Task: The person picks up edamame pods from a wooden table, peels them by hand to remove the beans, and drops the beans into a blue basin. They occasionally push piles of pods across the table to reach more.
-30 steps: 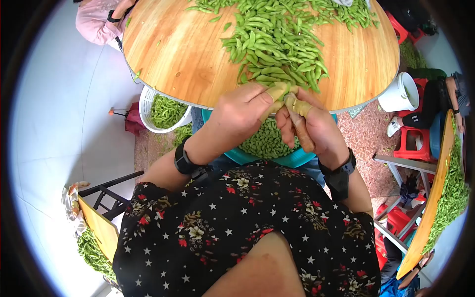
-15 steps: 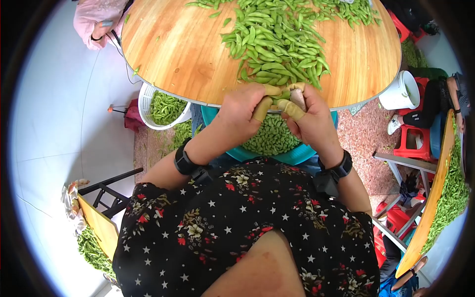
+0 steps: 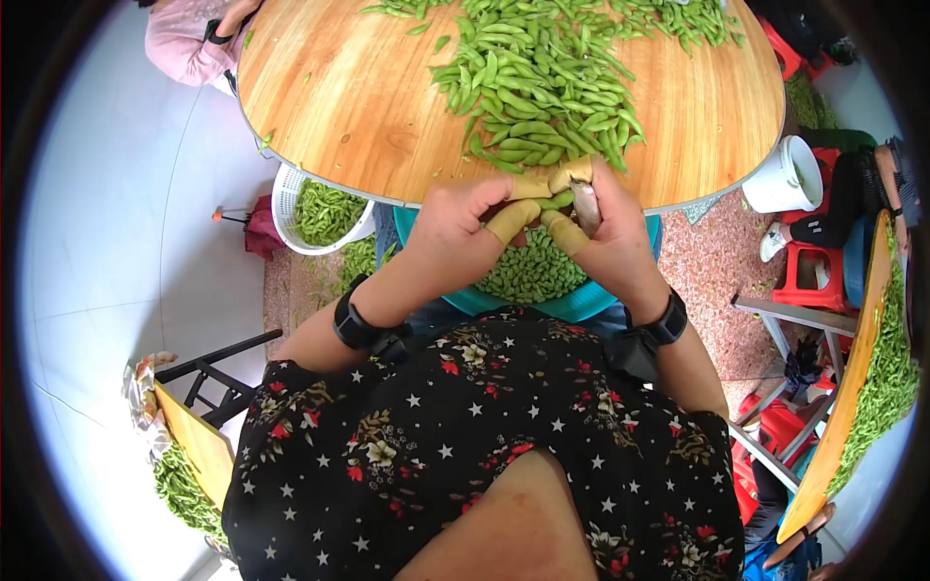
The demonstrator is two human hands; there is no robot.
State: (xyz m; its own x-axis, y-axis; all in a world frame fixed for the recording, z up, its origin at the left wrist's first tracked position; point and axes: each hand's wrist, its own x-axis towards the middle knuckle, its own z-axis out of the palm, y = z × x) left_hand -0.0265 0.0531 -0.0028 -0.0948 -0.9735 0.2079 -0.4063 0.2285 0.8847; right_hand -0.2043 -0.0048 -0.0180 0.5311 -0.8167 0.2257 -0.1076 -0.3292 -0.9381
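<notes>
My left hand point(image 3: 455, 228) pinches a green soybean pod point(image 3: 555, 200) between thumb and forefinger, just off the table's near edge. Close on its right, my right hand point(image 3: 620, 232) is closed round a small flat silvery tool point(image 3: 585, 205); its kind I cannot make out. The right fingertips meet the pod's other end. Yellowish covers wrap the thumbs and forefingers of both hands. Directly below is a teal basin point(image 3: 465, 298) holding many shelled beans point(image 3: 533, 266). A heap of unshelled pods point(image 3: 542, 87) lies on the table beyond my hands.
The round wooden table point(image 3: 339, 107) has a metal-edged rim. A white basket point(image 3: 287, 208) of pods stands at left, a white bucket point(image 3: 775, 184) at right. Red stools point(image 3: 809, 276) and another pod-covered table point(image 3: 823, 465) are farther right. A person in a pink sleeve point(image 3: 184, 44) sits at upper left.
My left hand has shifted slightly left and down, and its thumb has turned towards the pod. The silvery tool stands a little lower. The pink-sleeved person's arm has moved.
</notes>
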